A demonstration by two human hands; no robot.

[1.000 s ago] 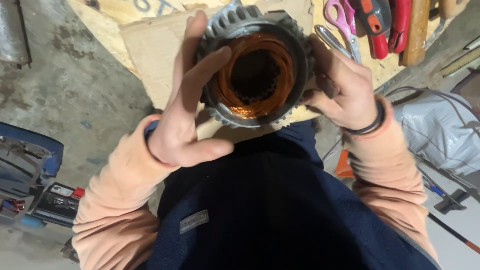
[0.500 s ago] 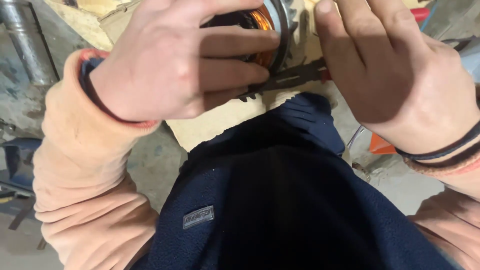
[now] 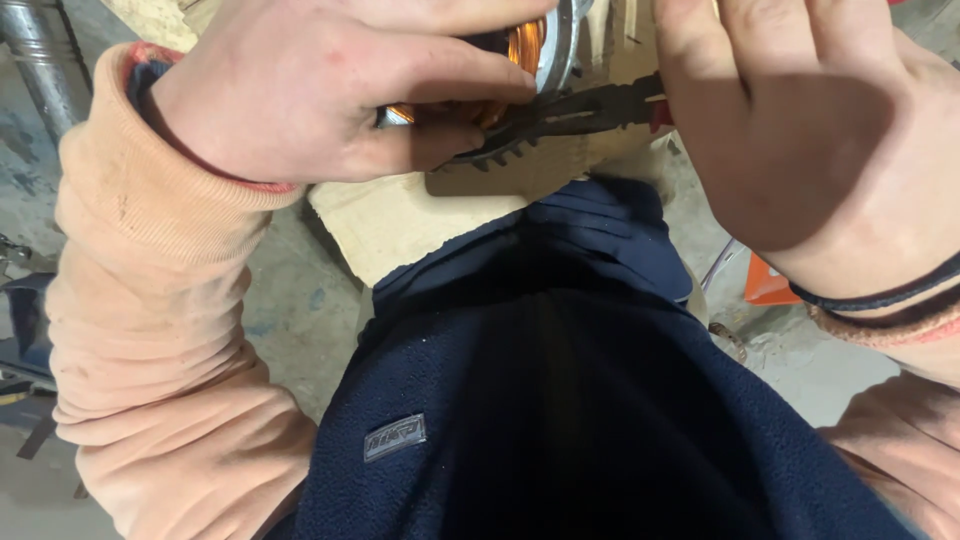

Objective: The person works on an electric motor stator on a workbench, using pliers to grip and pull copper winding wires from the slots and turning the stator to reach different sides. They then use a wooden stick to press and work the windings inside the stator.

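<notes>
We see a round metal stator (image 3: 545, 45) with copper-orange windings inside and a toothed dark rim, held up near the top of the head view, above a sheet of cardboard (image 3: 400, 225). Our left hand (image 3: 330, 90) wraps closed around it, fingers curled over its face and thumb beneath. Our right hand (image 3: 790, 130) is closed on dark pliers (image 3: 590, 108), whose serrated tip touches the stator's lower edge. We make out no containers
</notes>
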